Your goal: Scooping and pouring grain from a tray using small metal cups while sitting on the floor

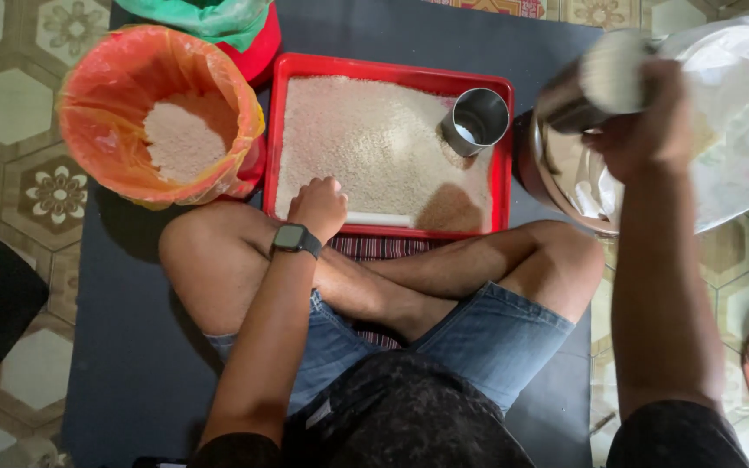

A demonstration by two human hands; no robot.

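A: Right hand point(648, 130) is clenched round a steel cup point(600, 82) heaped with rice, blurred, held over the white bag point(739, 113) and the pot point(565, 182) at right.

B: Risk?

A: Cup looks tilted; grains could spill onto the mat point(132, 347) if it tips short of the bag.

B: Left hand point(318, 208)?

A: Closed in a fist, knuckles on the rice in the red tray point(387, 69), near edge. Holding nothing I can see. Second cup point(478, 120) lies in the tray's far corner, well apart.

Dark mat point(132, 347) under red tray point(389, 68)
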